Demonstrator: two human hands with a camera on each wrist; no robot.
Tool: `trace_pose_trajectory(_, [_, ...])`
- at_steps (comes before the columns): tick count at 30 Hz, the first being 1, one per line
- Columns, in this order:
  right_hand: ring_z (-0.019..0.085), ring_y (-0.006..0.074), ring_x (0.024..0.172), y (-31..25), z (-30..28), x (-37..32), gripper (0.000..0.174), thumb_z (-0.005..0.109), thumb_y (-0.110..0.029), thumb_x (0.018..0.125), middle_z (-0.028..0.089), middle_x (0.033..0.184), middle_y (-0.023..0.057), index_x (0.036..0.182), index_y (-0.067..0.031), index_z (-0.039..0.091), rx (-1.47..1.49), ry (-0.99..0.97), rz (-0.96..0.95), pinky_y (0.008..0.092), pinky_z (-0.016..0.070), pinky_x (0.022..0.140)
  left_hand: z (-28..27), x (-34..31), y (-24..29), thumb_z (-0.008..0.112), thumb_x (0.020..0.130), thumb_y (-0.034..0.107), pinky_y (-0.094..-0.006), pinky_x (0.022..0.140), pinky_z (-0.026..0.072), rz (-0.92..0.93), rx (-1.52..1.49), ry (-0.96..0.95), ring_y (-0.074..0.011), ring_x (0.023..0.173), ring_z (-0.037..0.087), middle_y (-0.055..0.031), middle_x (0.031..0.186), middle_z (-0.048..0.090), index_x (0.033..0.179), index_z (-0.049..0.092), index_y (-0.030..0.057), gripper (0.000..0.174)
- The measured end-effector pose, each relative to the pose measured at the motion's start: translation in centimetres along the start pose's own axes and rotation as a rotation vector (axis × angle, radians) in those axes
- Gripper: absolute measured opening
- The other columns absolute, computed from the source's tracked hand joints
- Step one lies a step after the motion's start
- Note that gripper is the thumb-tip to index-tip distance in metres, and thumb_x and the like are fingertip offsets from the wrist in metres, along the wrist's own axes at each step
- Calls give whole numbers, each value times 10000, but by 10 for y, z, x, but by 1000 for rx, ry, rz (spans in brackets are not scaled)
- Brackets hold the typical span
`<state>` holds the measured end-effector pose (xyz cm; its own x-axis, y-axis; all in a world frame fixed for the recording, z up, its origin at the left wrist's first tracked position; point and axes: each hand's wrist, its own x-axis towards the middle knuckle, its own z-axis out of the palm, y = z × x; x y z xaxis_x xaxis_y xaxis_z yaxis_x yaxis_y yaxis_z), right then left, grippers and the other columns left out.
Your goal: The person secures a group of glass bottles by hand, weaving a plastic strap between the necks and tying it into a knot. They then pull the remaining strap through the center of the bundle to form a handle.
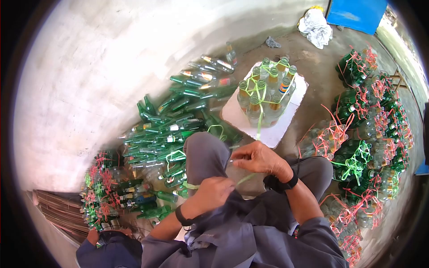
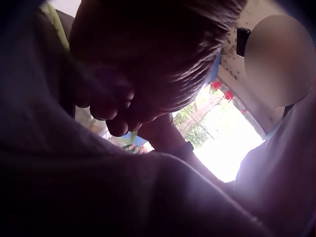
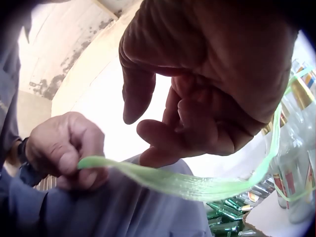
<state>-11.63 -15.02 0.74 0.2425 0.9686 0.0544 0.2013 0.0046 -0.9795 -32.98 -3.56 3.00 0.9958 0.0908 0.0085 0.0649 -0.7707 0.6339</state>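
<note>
My left hand [image 1: 212, 194] is over the left thigh. In the right wrist view, the left hand [image 3: 69, 148] pinches the end of a light green plastic strip [image 3: 192, 188]. That strip sags below my right hand [image 3: 207, 84] and rises towards the bottles. Bent fingers and a separated thumb show on the right hand [image 1: 263, 158], with nothing visible between them. Beyond it, a cluster of clear bottles [image 1: 273, 91] stands on a white board [image 1: 292, 114], green strip [image 1: 262, 91] looped around their necks. In the left wrist view, the left hand [image 2: 148, 54] is dark, its grip unclear.
Loose green bottles [image 1: 178, 127] lie in a pile at the left. Bundled bottles with red ties [image 1: 330, 138] stand at the right. A seated person [image 1: 109, 245] is at lower left. White cloth [image 1: 315, 27] and a blue panel [image 1: 357, 15] are at the back.
</note>
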Motion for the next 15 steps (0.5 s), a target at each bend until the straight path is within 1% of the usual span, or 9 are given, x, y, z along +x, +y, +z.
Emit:
trace_pose_trajectory(1, [626, 123, 687, -1, -4, 2, 198, 717, -149, 897, 726, 789, 69, 1004, 15, 743, -4, 6, -1, 300, 506, 663, 3, 1, 1, 670, 857, 90, -428, 700, 534, -2, -75, -35, -332, 747, 672, -136, 803, 683, 917, 683, 40, 79])
trace_pose_trajectory(3, [581, 70, 706, -1, -8, 7, 195, 695, -150, 928, 693, 765, 15, 1012, 21, 737, 71, 388, 136, 264, 488, 673, 9, 4, 2, 674, 855, 101, -429, 697, 539, 51, -74, -61, -337, 748, 673, -138, 801, 682, 914, 686, 44, 83])
trace_pose_trajectory(4, [588, 67, 714, 21, -4, 12, 179, 684, -136, 936, 688, 759, 13, 1002, 23, 736, 50, 600, 136, 258, 493, 679, 12, 6, 3, 679, 853, 111, -430, 694, 544, 96, -75, -86, -341, 750, 674, -139, 799, 682, 911, 688, 49, 86])
trace_pose_trajectory(5, [588, 67, 714, 25, -5, 14, 179, 684, -136, 936, 688, 759, 13, 1002, 23, 736, 51, 606, 134, 258, 493, 679, 15, 7, 4, 679, 853, 111, -430, 694, 544, 100, -72, -89, -341, 750, 674, -139, 799, 682, 911, 688, 49, 86])
trace_pose_trajectory(7, [688, 223, 719, 28, -12, 19, 231, 702, -183, 894, 736, 820, 126, 1032, 1, 730, -66, 993, 230, 345, 537, 700, 20, 14, 8, 682, 846, 126, -432, 684, 541, 189, -112, -122, -347, 744, 668, -142, 808, 681, 915, 693, 59, 97])
trace_pose_trajectory(8, [710, 237, 770, 30, -16, 19, 283, 689, -184, 905, 740, 862, 141, 1103, 17, 704, -103, 1008, 218, 348, 544, 718, 22, 18, 12, 682, 846, 126, -432, 684, 541, 196, -110, -122, -347, 744, 668, -142, 808, 681, 915, 693, 59, 97])
trace_pose_trajectory(12, [715, 240, 807, 66, -27, 34, 372, 694, -159, 893, 728, 928, 187, 1168, 86, 640, -224, 1043, 84, 351, 550, 739, 32, 28, 23, 637, 863, 149, -442, 658, 534, 264, -117, -265, -346, 720, 657, -138, 765, 656, 931, 684, 70, 115])
trace_pose_trajectory(14, [663, 169, 830, 69, -35, 42, 405, 689, -180, 913, 703, 1017, 139, 1205, 93, 626, 290, 769, 292, 293, 541, 675, 41, 31, 25, 618, 861, 151, -446, 649, 531, 296, -102, -326, -345, 713, 654, -137, 751, 646, 933, 680, 73, 123])
trace_pose_trajectory(15, [663, 169, 830, 71, -36, 44, 405, 689, -180, 913, 703, 1017, 139, 1205, 93, 626, 291, 773, 289, 293, 541, 675, 45, 32, 26, 618, 854, 125, -451, 669, 528, 284, -101, -362, -347, 753, 656, -130, 783, 657, 916, 668, 72, 96])
